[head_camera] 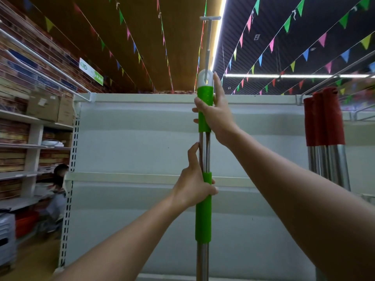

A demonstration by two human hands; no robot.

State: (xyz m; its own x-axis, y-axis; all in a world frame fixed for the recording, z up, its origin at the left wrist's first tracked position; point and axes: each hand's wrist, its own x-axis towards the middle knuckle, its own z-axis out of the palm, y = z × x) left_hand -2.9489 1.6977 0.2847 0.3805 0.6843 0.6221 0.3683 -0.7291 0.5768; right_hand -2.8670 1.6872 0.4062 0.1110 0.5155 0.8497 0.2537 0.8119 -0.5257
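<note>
I hold a long metal pole (203,258) upright in front of me. It has two bright green sleeves and a white cap with a thin white T-shaped rod (208,35) sticking up from the top. My right hand (215,114) grips the upper green sleeve (205,94) just below the white cap. My left hand (192,183) grips the top of the lower green sleeve (203,220), its thumb stretched up along the bare metal between the sleeves.
A white shelving unit (142,138) stands right behind the pole. Several red-handled metal poles (324,122) lean at its right end. Left, wall shelves (30,147) carry boxes, and a person (58,191) crouches there. Strings of coloured pennants (272,44) hang from the ceiling.
</note>
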